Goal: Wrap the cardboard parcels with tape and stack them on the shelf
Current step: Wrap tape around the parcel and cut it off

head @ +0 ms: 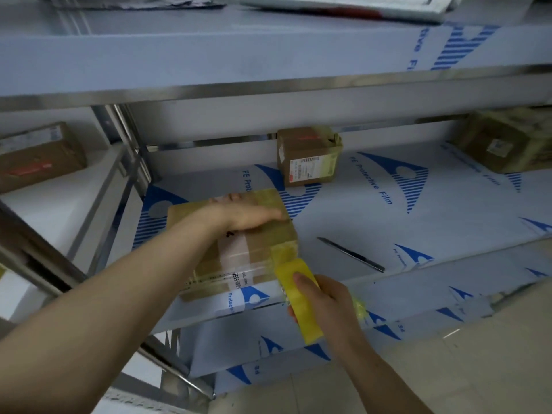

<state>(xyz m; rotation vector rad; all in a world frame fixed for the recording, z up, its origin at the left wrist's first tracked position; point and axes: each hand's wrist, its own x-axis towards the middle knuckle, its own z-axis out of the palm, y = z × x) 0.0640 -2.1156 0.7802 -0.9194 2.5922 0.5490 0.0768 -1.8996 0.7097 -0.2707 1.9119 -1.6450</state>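
Slippage threatens: the brown cardboard parcel (239, 249) lies at the front edge of the film-covered steel shelf (388, 222), pinned only by the flat, straight-fingered left hand (248, 216), so a hard tug from the right hand (328, 303), curled round the yellow tape roll (298, 300), could drag it off.

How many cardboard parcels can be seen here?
4 parcels: front parcel under the left hand; back parcel; right parcel; far-left parcel on the neighbouring shelf. Others may be hidden.

A stockroom: steel shelving (268, 88) holding labelled cardboard parcels (307, 156).
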